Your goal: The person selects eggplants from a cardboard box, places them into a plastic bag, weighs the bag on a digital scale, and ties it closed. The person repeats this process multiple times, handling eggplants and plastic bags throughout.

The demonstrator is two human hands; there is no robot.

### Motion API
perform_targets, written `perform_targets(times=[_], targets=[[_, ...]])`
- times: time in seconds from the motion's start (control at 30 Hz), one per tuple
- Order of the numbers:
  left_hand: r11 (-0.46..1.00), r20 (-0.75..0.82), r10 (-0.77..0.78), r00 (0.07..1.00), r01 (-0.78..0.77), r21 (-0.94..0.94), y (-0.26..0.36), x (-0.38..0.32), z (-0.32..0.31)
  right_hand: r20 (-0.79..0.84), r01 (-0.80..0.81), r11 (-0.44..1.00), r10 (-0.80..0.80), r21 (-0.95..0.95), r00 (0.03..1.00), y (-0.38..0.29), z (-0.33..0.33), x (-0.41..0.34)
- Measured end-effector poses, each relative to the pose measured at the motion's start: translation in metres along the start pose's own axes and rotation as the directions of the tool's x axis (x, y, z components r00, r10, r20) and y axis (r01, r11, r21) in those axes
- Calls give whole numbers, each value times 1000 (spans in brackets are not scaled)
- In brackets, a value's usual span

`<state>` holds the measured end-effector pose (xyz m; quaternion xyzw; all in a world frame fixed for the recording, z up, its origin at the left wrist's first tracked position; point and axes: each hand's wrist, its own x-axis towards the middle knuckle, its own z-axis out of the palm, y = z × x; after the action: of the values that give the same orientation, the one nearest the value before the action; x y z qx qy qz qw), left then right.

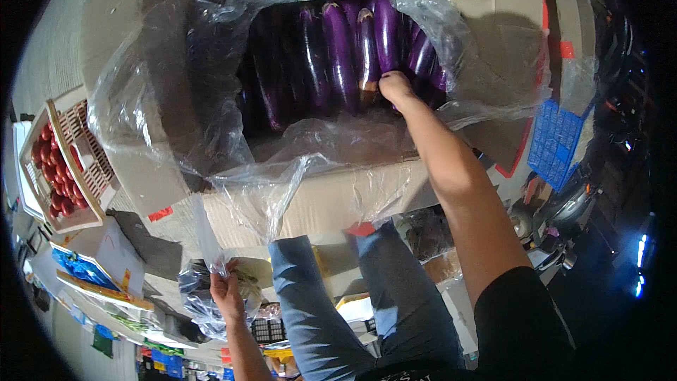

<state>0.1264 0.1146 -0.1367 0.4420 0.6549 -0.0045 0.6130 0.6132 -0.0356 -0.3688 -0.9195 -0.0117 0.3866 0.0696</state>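
A large cardboard box (317, 201) lined with a clear plastic sheet (211, 143) stands before me, holding several long purple eggplants (339, 53). My right hand (395, 88) is at the lower end of one eggplant (387, 37) near the box's right part; its fingers are curled and partly hidden, so I cannot tell how firmly they hold it. Low on the left, my left hand (227, 291) grips the gathered top of a clear plastic bag (203, 233). Dark contents show beneath it, though what they are is unclear.
At the left is a pale plastic crate (98, 169) of red tomatoes (55, 169), with a white box (119, 254) holding blue plastic below it. A blue plastic basket (552, 143) lies at the right, near a parked motorbike (560, 217). The box's cardboard flaps spread outward.
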Motion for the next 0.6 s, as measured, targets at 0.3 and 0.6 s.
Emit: perform_targets(times=[0.3,0.6], targets=[[984,-86,-108,990,119,131,7,-2,-3,-224,-195,976,169,-98,960,-47,52,-2],[995,-44,-19,999,23,101,3,1,31,-105,-134,972,156,193,982,-48,14,-10]])
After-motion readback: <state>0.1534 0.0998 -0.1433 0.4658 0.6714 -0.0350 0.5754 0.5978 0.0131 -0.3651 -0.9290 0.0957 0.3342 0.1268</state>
